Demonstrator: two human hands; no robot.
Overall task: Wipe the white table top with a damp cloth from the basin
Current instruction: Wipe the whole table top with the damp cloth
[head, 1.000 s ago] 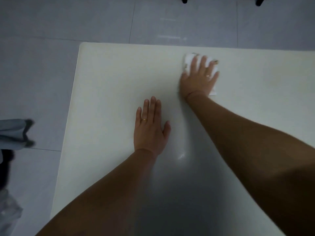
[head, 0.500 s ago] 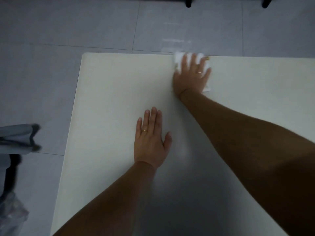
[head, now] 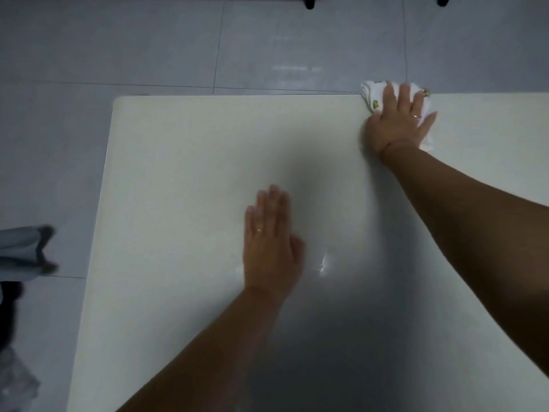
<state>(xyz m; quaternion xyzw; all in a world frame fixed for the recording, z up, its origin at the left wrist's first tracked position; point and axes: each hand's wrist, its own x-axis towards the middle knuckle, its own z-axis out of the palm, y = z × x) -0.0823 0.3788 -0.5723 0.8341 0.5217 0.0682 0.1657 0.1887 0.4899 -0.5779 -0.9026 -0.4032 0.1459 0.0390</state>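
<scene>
The white table top [head: 184, 179] fills most of the view. My right hand [head: 399, 120] lies flat on a white cloth [head: 372, 96] with small green marks, pressing it against the table's far edge; the cloth sticks out slightly past that edge. My left hand [head: 271, 245] rests palm down on the table's middle, fingers together, holding nothing. A wet sheen shows on the surface just right of my left hand. No basin is in view.
Grey tiled floor [head: 148, 46] surrounds the table on the far and left sides. Grey fabric [head: 23, 248] and a crumpled plastic bag [head: 15, 385] sit at the left edge. Two dark furniture legs [head: 309, 2] stand at the top.
My right hand has slid the cloth away to the far edge of the table, then to the right along it. My left hand has stayed flat on the table.
</scene>
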